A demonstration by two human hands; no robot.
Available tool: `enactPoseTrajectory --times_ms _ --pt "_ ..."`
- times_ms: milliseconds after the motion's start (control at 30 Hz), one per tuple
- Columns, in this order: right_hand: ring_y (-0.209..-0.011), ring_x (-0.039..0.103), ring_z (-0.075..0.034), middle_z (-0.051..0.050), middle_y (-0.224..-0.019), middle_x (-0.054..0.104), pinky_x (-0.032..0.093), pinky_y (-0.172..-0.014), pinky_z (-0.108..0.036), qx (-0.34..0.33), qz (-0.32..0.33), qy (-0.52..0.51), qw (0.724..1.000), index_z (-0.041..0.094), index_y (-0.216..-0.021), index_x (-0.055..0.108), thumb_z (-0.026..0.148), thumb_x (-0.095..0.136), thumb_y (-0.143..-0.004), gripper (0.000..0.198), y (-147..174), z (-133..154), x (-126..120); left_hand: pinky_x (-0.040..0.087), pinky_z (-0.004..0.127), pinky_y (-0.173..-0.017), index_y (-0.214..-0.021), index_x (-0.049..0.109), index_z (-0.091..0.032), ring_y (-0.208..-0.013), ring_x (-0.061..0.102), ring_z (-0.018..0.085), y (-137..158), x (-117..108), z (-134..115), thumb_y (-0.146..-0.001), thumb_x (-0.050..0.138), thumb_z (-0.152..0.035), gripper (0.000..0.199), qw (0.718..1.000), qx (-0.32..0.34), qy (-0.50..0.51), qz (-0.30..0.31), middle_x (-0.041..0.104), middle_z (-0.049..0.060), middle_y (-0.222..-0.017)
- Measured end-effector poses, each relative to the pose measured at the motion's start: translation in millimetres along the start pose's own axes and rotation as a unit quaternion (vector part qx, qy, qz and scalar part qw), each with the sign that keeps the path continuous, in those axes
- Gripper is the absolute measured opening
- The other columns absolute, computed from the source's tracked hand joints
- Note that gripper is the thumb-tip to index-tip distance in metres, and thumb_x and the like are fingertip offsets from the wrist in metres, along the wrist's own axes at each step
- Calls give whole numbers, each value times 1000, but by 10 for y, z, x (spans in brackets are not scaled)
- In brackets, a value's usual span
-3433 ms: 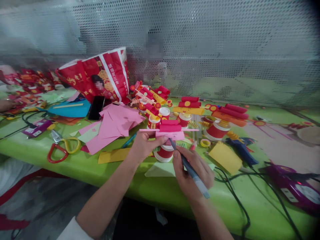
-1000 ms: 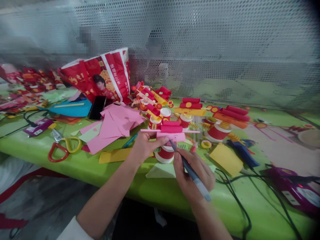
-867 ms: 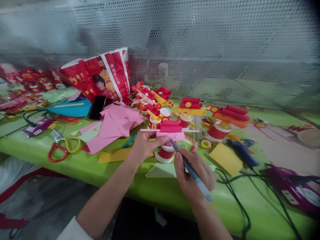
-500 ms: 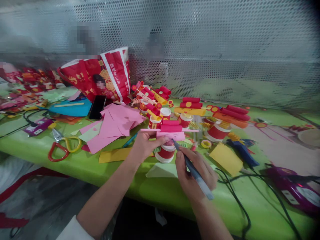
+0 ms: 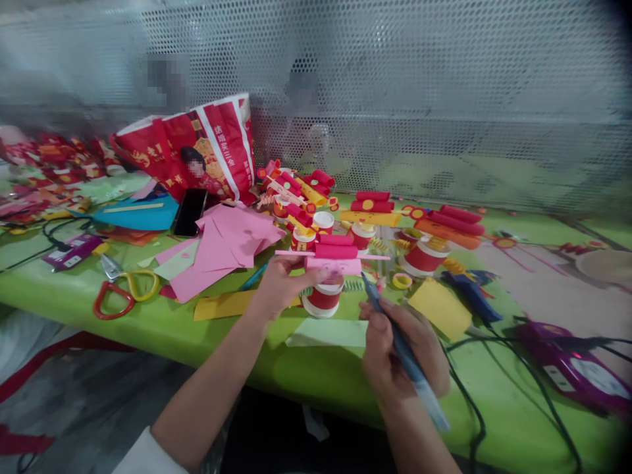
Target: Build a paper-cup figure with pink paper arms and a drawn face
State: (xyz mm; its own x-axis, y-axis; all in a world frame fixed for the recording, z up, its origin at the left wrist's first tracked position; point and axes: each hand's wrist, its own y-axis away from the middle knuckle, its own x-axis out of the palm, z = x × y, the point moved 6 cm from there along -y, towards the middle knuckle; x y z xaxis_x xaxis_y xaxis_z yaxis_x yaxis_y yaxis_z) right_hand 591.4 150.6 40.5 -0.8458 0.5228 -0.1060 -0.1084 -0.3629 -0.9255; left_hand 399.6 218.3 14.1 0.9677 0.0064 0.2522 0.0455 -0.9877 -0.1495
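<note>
A paper figure (image 5: 334,266) stands in front of me, with a pink rolled head, red rolls on top and a red-and-white cup base. Small drawn face marks show on the pink roll. My left hand (image 5: 282,284) grips the figure from its left side, thumb across the front of the pink roll. In my right hand (image 5: 405,349) is a dark marker pen (image 5: 405,352), its tip just right of the pink roll and apart from it. Below the cup lies a pale green paper strip (image 5: 328,333).
Several similar paper figures (image 5: 368,217) stand behind. Pink paper sheets (image 5: 237,237), scissors (image 5: 118,286), a phone (image 5: 190,212) and a red bag (image 5: 192,155) are to the left. On the right lie yellow paper (image 5: 440,308), a purple power strip (image 5: 575,365) and black cables.
My right hand has drawn the pen back to the right and down, off the pink roll. My left hand keeps its hold on the figure, and the face marks are now uncovered.
</note>
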Motion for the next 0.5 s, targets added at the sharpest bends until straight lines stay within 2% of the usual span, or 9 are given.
enactPoseTrajectory --times_ms 233,367,500 --pt "-72 71 -19 -6 -89 75 60 -64 -34 10 -23 -12 1000 20 -115 65 16 70 -87 28 87 -104 -42 53 38 -92 -83 80 -18 -94 70 24 -39 -138 31 -71 77 -25 15 1000 2 10 -24 78 6 -87" --pt "-73 72 -18 -5 -90 74 60 -65 -34 -4 -38 -21 999 18 -113 65 13 71 -85 29 67 -122 -84 44 42 -109 -92 79 -22 -115 66 27 -95 -258 2 -71 67 -23 25 998 11 8 -54 77 6 -109" --pt "-73 72 -20 -4 -89 75 60 -66 -36 -8 -47 -8 999 21 -113 66 14 72 -83 32 86 -118 -213 43 41 -110 -101 78 -21 -124 61 26 -43 -430 -144 -69 64 -18 35 992 46 -19 -115 75 6 -120"
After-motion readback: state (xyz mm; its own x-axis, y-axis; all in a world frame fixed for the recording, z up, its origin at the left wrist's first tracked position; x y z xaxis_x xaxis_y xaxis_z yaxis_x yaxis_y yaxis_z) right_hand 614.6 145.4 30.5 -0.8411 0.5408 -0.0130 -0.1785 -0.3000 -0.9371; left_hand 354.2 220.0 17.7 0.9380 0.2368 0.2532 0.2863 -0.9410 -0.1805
